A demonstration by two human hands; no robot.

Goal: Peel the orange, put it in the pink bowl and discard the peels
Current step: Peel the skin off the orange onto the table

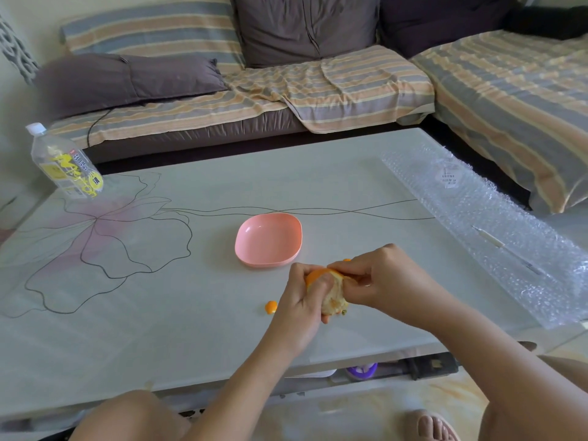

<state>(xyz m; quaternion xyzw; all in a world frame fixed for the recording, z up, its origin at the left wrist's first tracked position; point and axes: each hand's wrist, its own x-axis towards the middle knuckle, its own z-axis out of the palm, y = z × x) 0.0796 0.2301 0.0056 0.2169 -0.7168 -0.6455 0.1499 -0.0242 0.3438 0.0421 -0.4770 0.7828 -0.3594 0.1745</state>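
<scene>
Left hand and right hand both tight around half-peeled orange, beside pink bowl

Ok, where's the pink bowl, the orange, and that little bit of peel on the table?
pink bowl [269, 240]: head view, bare inside floor.
orange [335, 297]: head view, peeled pale side.
bit of peel [271, 307]: head view, middle of the loose scrap.

Soft, even daylight makes the scene bright; the glossy counter shows a pale sheen toward 12 o'clock, and the pink bowl casts a faint shadow at its 6 o'clock rim. Wide-angle distortion leans the bottle at 10 o'clock, and the edges look soft.
</scene>
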